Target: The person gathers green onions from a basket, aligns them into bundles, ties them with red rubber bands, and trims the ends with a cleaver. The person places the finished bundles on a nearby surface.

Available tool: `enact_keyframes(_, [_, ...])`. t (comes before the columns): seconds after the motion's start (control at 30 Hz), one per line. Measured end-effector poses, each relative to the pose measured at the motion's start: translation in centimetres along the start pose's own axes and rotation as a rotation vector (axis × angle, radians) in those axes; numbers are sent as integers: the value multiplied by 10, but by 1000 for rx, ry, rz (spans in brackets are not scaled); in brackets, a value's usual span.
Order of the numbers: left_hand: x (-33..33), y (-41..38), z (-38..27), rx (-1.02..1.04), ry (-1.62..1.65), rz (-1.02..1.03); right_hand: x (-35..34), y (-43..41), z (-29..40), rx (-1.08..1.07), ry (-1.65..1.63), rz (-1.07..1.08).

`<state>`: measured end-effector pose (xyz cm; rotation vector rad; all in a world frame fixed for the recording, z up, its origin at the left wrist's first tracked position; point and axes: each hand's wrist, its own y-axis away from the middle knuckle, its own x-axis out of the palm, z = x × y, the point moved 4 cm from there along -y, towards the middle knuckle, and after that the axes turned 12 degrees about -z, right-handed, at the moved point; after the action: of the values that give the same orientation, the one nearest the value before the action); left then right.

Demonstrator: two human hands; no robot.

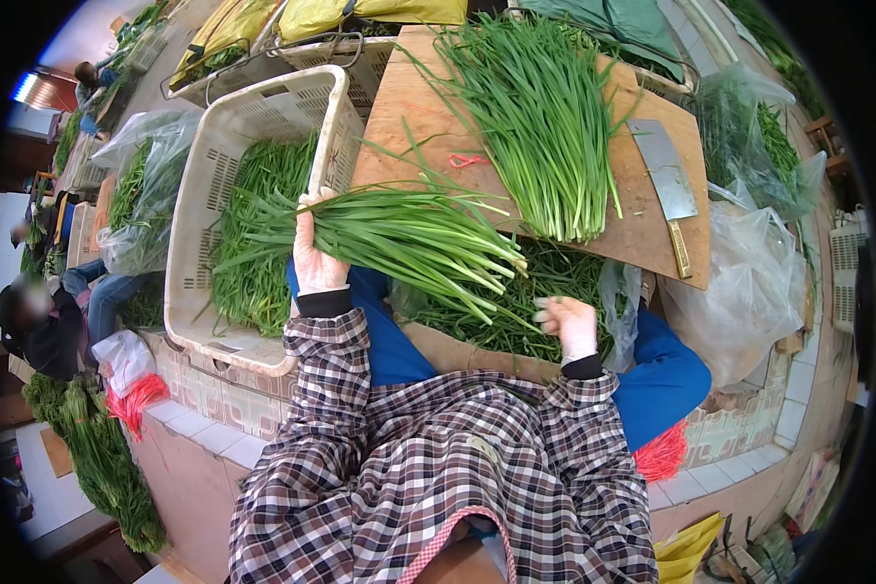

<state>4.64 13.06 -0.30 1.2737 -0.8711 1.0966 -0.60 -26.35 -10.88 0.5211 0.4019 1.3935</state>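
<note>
My left hand (320,252) holds a bunch of garlic chives (409,233) by its leafy part, the pale stem ends pointing right. At the right, my right hand (568,321) has its fingers bent in beside the tip of one stem; whether it pinches that stem I cannot tell. Beyond my hands, a larger pile of chives (547,131) lies on a wooden board (423,109). A red tie (467,160) is on the board left of the pile, and a cleaver (664,175) with a brass-coloured handle lies to the right.
A white plastic crate (182,255) with loose greens stands at my left. Below the board's near edge lie loose green leaves (482,321). Clear plastic bags (744,292) are at the right. Covered crates stand beyond the board. A person (44,328) sits at far left.
</note>
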Motion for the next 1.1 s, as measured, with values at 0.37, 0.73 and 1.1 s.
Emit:
enact_keyframes(0.37, [-2,-1,-5,117,-102,-52,95,35,60,-207,-228,229])
enact_keyframes(0.73, [-3,-1,-1,110,-133,-49,123,43,71,44,-494,92])
enact_keyframes(1.1, [-4,-2,-6,157,-206,-21,25,17,39,-95,-34,-88])
